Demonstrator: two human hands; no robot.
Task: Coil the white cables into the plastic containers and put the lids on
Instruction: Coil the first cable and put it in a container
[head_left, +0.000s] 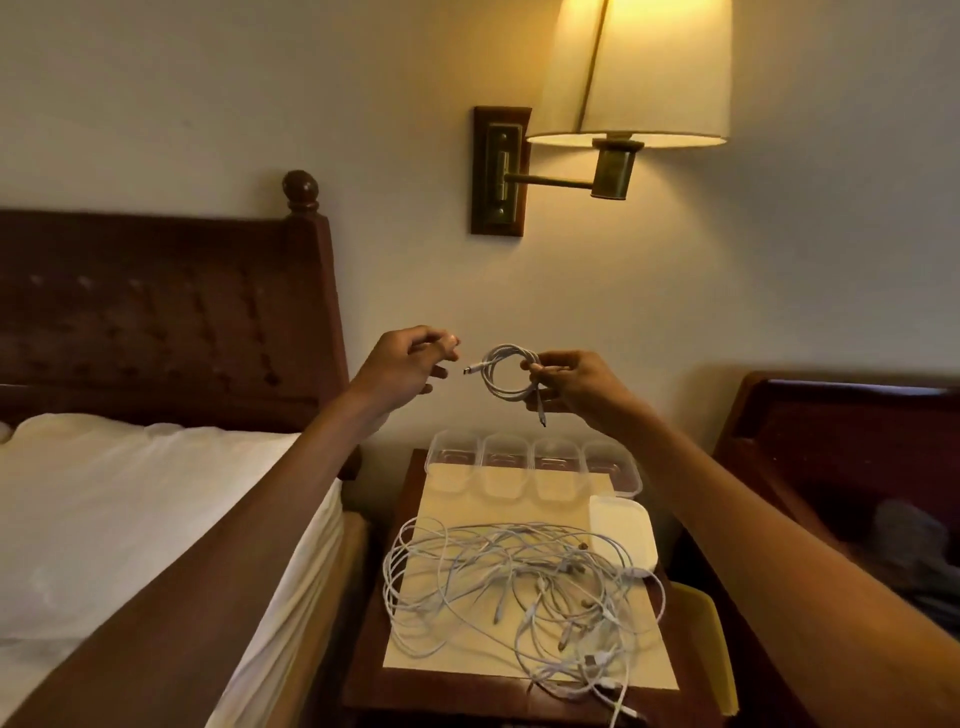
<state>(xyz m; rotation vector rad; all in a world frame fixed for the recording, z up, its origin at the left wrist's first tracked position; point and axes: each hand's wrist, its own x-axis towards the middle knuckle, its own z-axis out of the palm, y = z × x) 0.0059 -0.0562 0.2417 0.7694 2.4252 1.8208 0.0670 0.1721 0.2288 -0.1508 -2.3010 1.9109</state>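
The right hand (571, 384) is up in the air, over the back of the small table (379, 670). Its thumb and fingers pinch a white cable that is wound into a small round coil (511, 351). The hand holds the right side of the coil. One plug (469, 370) sticks out to the left. The other end (542, 415) hangs down under the fingers.

The left hand (410, 364) is up too, just beside the plug but not touching it. Its fingers are bent loosely and hold nothing.

Four clear boxes (506, 456) stand side by side in a row at the back of the table, under the hands. They have no lids on. I cannot tell if anything is inside them. The white lids (621, 525) lie on the right, just in front of the last box. I cannot tell how many there are.

A pale sheet (457, 499) covers most of the table top. On it, nearer to the person, lies a big loose pile (519, 571) of white cables, all mixed up. Some loops hang over the front edge of the sheet.

A bed (130, 519) with white sheets is on the left. A lamp (634, 73) on the wall is lit.
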